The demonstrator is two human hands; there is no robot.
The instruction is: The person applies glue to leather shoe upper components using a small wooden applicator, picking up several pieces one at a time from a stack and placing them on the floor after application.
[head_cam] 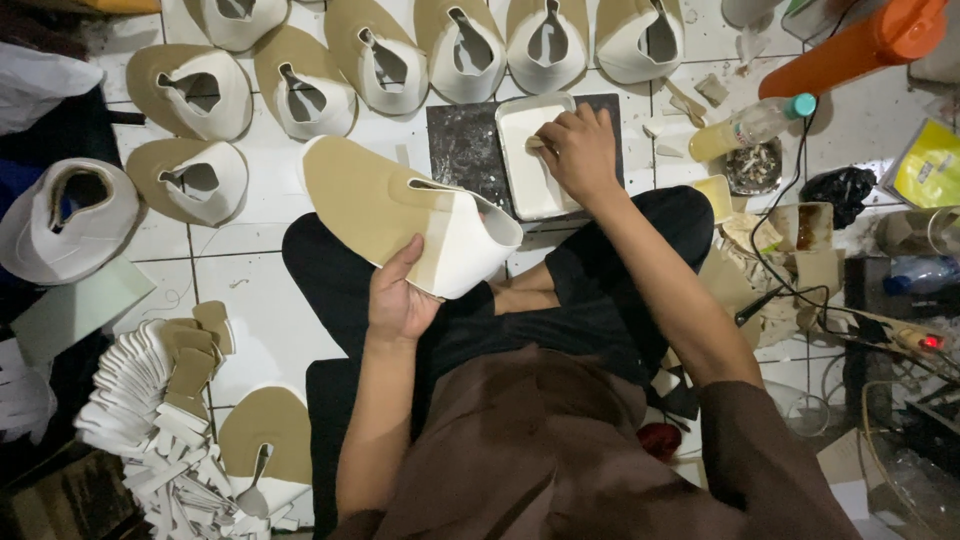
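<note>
Shoe upper (400, 215), tan outside and white along the folded heel end, flat and wedge-shaped, with a slit cut from the opening. Held above the lap by the left hand (398, 300), thumb up over the tan face near the white edge, remaining fingers underneath and hidden, so pinching the piece between thumb and fingers. Long axis running from upper left to lower right: rounded toe end toward the upper left, white open heel end toward the lower right, close to the knee.

Right hand (580, 150) reaching forward into a shallow white tray (530, 190), fingers pressed together around a small pale object (537, 143) at the tray's upper part; too small to tell what kind. Tray lying on a dark stained square mat (465, 145).

Floor (250, 310) of white tiles, scuffed and littered, no table anywhere; black trousers crossed, brown garment below. More tan-and-white uppers (380, 60) spread in rows across the top and left of the floor, openings upward. Stack of white and tan cut strips (160, 420) fanned out at the lower left, another tan piece beside it. On the right, crowded clutter: plastic bottle with a teal cap (755, 125) holding yellowish liquid, large orange container (850, 45) lying aslant, black cable, small dish of scraps, yellow packet (930, 165), red indicator light on a tool (925, 342) near the right edge. Dim lighting toward both sides.
</note>
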